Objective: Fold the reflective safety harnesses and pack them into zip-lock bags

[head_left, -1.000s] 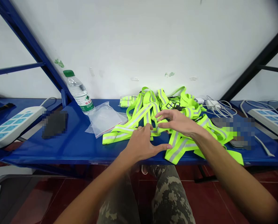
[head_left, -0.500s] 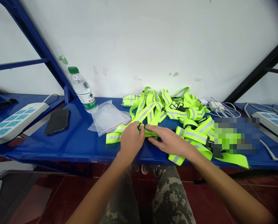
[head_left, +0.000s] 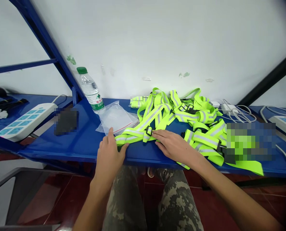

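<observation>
A neon-yellow reflective strap with a silver stripe lies across the table, its layers bunched toward the left. A black plastic buckle sits on it. My left hand is at the strap's left end, thumb and index finger spread around it. My right hand lies low over the table with fingers stretched out, their tips at the buckle's right side. More reflective straps are heaped behind and to the right of this hand, tangled with black buckles.
Clear plastic bags lie behind my left hand, beside a water bottle. White power strips stand at both sides, with white cables at right. The blue table meets a wall; blurred patches hide some items.
My left hand has moved left from the buckle to the strap's left end, its fingers opening. The buckle now shows uncovered. My right hand stays beside it, and the view has shifted slightly.
</observation>
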`<state>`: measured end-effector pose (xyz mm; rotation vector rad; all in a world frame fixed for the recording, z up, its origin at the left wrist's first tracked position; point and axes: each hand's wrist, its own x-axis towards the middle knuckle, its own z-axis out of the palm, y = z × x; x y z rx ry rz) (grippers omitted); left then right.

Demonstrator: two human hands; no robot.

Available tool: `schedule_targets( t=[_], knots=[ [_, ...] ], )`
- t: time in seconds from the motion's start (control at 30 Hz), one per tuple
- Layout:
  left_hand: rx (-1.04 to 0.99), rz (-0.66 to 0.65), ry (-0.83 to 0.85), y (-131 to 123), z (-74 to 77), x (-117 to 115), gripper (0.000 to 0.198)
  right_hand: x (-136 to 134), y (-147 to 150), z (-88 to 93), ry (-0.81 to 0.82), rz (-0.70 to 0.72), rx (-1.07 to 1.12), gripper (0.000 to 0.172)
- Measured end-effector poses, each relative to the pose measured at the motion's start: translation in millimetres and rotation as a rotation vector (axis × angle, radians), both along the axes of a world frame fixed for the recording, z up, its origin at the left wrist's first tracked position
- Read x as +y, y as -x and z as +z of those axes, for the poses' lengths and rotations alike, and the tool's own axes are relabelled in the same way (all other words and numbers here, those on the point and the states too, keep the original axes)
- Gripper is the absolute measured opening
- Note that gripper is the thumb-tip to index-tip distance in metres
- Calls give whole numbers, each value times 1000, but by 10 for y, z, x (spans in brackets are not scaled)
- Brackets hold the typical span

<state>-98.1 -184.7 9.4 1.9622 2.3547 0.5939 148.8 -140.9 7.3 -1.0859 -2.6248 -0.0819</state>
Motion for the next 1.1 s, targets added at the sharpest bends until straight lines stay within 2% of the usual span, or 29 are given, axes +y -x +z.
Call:
schedule_targets(
  t=[0.1, 0.17, 0.27, 0.37, 0.43, 0.5, 0.57, 0.63, 0.73, 0.83, 0.97, 1.1],
  knots=[
    [-93, 15, 66, 140, 84, 36, 82, -10, -8, 31, 2, -8, -28, 38],
    [-131, 43, 89, 207, 148, 76, 78, -21, -20, 52, 1, -37, -56, 39],
    [-295, 44, -99, 183, 227, 179, 63, -39, -36, 71, 12, -74, -69, 41],
    [-573, -27, -353, -82, 283, 319, 48, -50, -33, 84, 29, -52, -52, 42],
    [-716, -113, -429, -366, 295, 410, 38, -52, -21, 92, 33, -36, -39, 42],
    [-768, -265, -433, -652, 268, 487, 28, -51, -13, 93, 36, -35, -32, 40],
    [-650, -448, -372, -857, 194, 543, 13, -49, -28, 81, 48, -47, -45, 34],
    [-450, -582, -306, -937, 94, 576, 4, -42, -78, 50, 66, -39, -48, 29],
    [-252, -739, -252, -866, -29, 588, 7, -22, -215, -19, 96, 30, 48, 31],
    [-162, -888, -195, -737, -67, 572, 18, -15, -353, -60, 113, 31, 179, 30],
    [-116, -947, -137, -666, -39, 549, 38, -85, -404, 12, 6, -87, 166, 19],
    [-95, -946, -82, -680, -20, 529, 48, -173, -331, 109, -98, -88, 139, 49]
  ],
)
